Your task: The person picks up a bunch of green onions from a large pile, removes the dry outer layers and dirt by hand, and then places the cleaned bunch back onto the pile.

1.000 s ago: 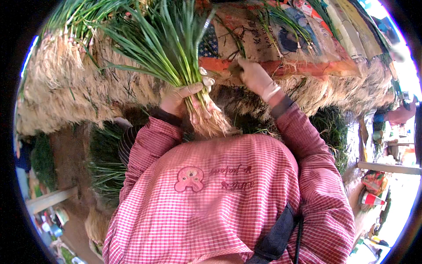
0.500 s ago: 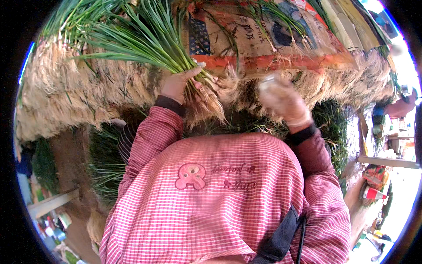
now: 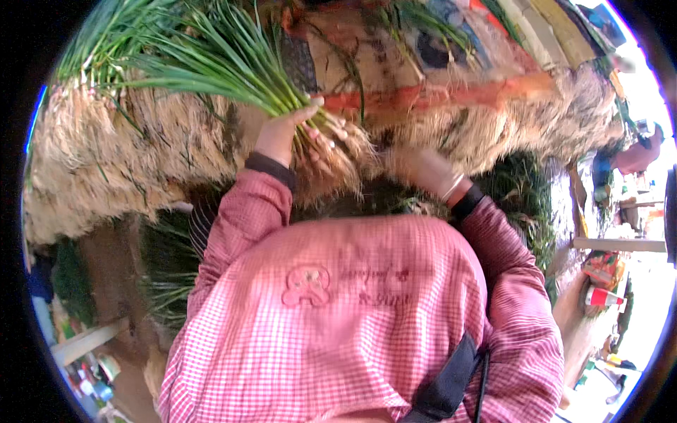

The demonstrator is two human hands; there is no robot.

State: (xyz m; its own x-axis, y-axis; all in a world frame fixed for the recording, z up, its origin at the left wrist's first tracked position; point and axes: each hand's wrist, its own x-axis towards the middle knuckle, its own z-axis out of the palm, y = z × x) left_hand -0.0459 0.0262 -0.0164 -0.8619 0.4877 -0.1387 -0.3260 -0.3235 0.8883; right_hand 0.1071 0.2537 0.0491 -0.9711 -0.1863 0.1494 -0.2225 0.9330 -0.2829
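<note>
My left hand [image 3: 285,132] is closed round a bunch of green onions [image 3: 247,67], gripping it just above the pale bulbs. The long green leaves fan out to the upper left. Shaggy roots [image 3: 328,166] hang below the bulbs on the right side of that hand. My right hand [image 3: 423,168], smeared by motion, is just to the right of the roots. Its fingers are too blurred to read, and whether it touches the roots cannot be made out.
A root-fringed heap [image 3: 141,162] runs across in front of me, with more green onions [image 3: 106,49] at the far left. A printed sheet [image 3: 381,63] with a red border covers its top, holding several loose stalks [image 3: 437,28]. A red-and-white cone [image 3: 604,297] stands at the right.
My right hand has swung left and a little down, toward the roots of the bunch. My left hand still grips the bunch in nearly the same place.
</note>
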